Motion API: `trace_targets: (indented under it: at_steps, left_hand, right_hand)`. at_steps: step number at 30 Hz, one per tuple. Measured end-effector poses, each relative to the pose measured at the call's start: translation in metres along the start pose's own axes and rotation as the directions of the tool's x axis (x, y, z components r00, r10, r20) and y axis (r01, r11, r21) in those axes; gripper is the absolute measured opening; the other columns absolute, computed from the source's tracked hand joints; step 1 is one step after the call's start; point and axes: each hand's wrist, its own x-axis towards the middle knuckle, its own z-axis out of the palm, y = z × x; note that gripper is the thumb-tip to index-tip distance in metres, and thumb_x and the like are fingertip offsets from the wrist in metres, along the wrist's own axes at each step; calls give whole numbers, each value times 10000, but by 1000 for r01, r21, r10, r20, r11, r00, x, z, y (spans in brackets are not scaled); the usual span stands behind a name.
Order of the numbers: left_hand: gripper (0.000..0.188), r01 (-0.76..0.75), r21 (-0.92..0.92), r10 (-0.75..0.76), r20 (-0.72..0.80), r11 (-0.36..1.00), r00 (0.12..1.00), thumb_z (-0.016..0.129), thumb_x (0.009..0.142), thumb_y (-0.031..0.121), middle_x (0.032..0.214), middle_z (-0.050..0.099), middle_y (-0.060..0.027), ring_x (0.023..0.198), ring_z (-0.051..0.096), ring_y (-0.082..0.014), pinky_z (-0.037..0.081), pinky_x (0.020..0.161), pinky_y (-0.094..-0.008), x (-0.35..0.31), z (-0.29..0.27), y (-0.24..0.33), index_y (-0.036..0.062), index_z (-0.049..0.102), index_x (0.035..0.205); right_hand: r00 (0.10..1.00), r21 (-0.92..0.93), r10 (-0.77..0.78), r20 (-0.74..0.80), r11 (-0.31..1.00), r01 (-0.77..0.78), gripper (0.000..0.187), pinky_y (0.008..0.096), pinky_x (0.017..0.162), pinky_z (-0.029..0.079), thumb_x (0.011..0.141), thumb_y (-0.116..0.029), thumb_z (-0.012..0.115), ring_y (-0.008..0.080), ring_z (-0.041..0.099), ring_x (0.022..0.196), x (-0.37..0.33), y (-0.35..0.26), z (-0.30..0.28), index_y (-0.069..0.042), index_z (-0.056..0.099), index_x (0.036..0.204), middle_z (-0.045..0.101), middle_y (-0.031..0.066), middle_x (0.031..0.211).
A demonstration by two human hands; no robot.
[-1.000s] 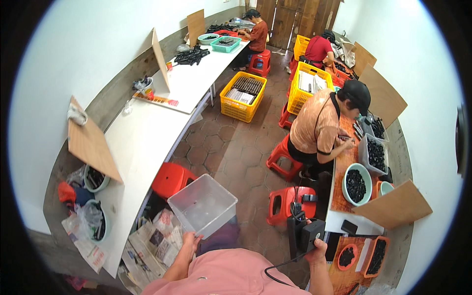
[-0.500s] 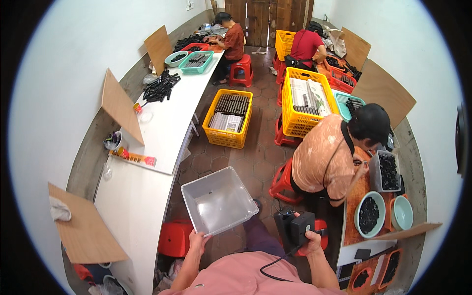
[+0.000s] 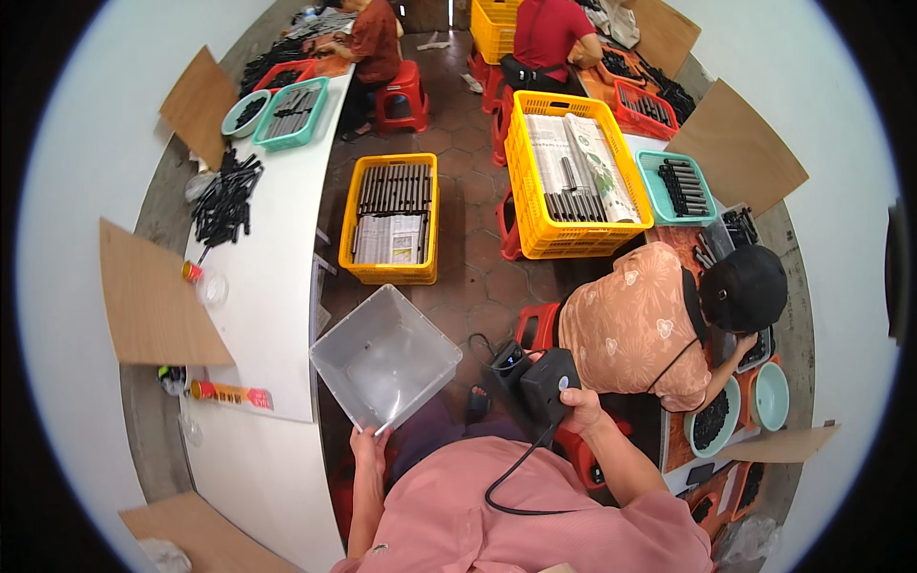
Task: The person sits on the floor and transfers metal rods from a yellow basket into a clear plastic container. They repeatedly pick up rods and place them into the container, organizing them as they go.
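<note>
The left hand (image 3: 368,445) gripped the near corner of a clear plastic bin (image 3: 384,356), fingers curled over its rim, so the bin stood out ahead and a little left of the body, tilted, open side up, its far corner pointing toward the yellow crate (image 3: 394,221) on the floor. The right hand (image 3: 580,411) was closed around a black boxy device (image 3: 548,381) with a cord (image 3: 506,477) trailing back to the body; it sat just right of the bin, not touching it. The white table (image 3: 272,277) ran along the bin's left side. Compared with half a second before, the bin had stayed in the left hand's grip, the device sat higher and nearer the seated co-worker (image 3: 635,320), and the view had swung further down the room.
</note>
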Motion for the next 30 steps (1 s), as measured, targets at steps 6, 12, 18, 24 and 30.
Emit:
trace_targets:
  at_steps: [6,12,18,24,30]
  left_hand:
    - [495,52,129,-73,169,990,983,454,852,-62,1212,567,-175,992,640,-341,602,793,-439,121,61,66,-7,444,1344]
    - [473,49,282,-108,200,958,974,458,865,-74,1210,580,-165,997,637,-353,598,794,-449,201,136,152,17,462,1330]
    - [485,18,380,-103,205,925,973,455,875,-72,1243,557,-164,1027,629,-371,596,839,-456,251,189,200,34,451,1348]
    - [414,143,285,-152,10,948,988,464,886,-55,1232,508,-200,1035,614,-443,616,842,-496,324,183,171,-29,430,1298]
    - [352,229,183,-185,-231,956,955,476,929,-36,1239,506,-211,1070,587,-422,642,801,-465,336,211,146,-71,432,1277]
  right_hand:
    - [980,30,-180,-81,983,183,846,376,1064,449,706,-169,764,236,573,1215,69,-9,22,-25,400,1455,564,110,1339]
    - [903,40,-361,-233,924,380,856,382,1072,445,690,-179,779,227,566,1224,112,-9,49,-26,411,1447,554,104,1354]
    - [894,115,-332,-300,918,379,870,380,1079,435,678,-178,778,230,556,1233,136,-21,35,-49,400,1451,548,92,1353]
    - [842,7,-386,-377,908,419,893,388,1119,387,598,-223,809,247,521,1273,169,-70,35,-13,473,1398,512,112,1417]
    - [791,4,-430,-435,877,480,918,402,1127,383,572,-271,816,264,478,1321,190,-105,-3,-37,459,1385,452,115,1470]
